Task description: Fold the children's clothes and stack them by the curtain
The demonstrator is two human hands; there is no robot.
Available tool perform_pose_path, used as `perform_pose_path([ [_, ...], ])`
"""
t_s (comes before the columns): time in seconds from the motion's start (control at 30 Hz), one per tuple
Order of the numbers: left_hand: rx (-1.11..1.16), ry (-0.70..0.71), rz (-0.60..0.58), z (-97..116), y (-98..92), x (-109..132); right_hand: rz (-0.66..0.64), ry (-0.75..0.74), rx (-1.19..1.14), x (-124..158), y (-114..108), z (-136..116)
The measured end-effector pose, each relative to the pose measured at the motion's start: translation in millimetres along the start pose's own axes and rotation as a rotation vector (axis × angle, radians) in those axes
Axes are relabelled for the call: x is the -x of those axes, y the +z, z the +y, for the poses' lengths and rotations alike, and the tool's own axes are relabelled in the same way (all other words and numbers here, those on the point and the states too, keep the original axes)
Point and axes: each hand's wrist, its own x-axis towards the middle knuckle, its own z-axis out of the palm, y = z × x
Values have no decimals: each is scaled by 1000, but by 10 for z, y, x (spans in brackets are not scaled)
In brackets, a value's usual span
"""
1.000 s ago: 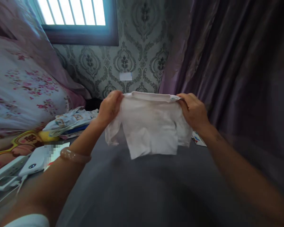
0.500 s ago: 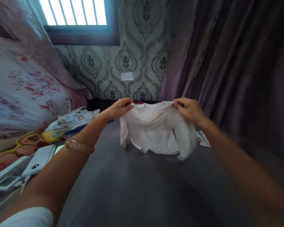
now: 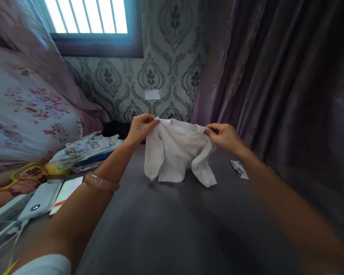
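Observation:
A small white long-sleeved shirt (image 3: 174, 152) hangs stretched between my two hands, its neckline at the top and its sleeves dangling. My left hand (image 3: 141, 128) pinches one shoulder of it, and a pale bangle circles that forearm. At the opposite shoulder, my right hand (image 3: 225, 135) grips the fabric between thumb and fingers. The lower hem and cuffs hang just over the grey sheet (image 3: 160, 229); whether they touch it I cannot tell.
Folded clothes (image 3: 88, 149) lie in a pile at the left. Nearer are a yellow cartoon cushion (image 3: 28, 175), a white device (image 3: 41, 200), a phone-like slab with a lit screen (image 3: 67, 193) and a white power strip (image 3: 11, 210). A small printed packet (image 3: 240, 169) lies right. Curtains (image 3: 232, 68) hang behind.
The shirt has swung and shifted slightly left, its sleeves now hanging lower and more distinct. My left hand rose a little, while both hands kept their hold.

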Motion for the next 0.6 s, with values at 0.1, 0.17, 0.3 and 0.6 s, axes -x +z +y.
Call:
perform_pose_path([
  [0.1, 22, 26, 103, 38, 32, 15, 24, 24, 0, 16, 11, 3],
  [0.17, 39, 68, 173, 59, 55, 2, 19, 22, -13, 17, 11, 8],
  [0.3, 96, 120, 168, 86, 108, -49, 63, 36, -12, 10, 9, 19],
  [0.6, 355, -2, 190, 161, 160, -79, 85, 54, -68, 3, 22, -9],
])
